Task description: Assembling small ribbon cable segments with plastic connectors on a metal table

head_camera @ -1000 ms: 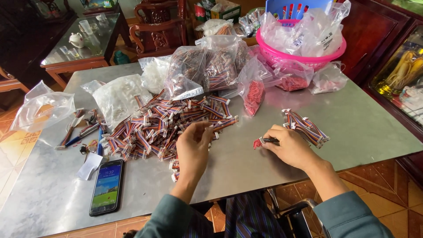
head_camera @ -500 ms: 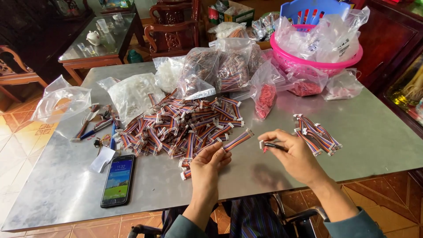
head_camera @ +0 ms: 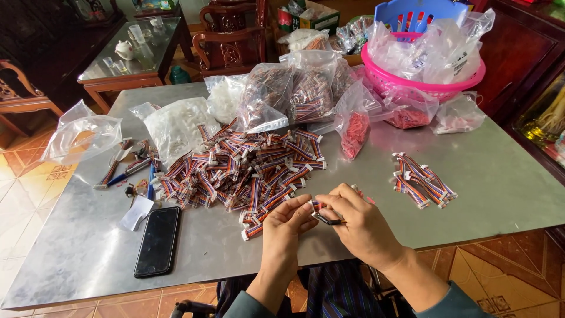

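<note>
left hand (head_camera: 286, 221) and right hand (head_camera: 359, 221) both grip one ribbon cable (head_camera: 318, 207), one phone (head_camera: 158, 240), one pink basket (head_camera: 424, 88)

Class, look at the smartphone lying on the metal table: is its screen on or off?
Off. The smartphone lies flat near the edge of the metal table, and its screen is uniformly black, with no lit image.
</note>
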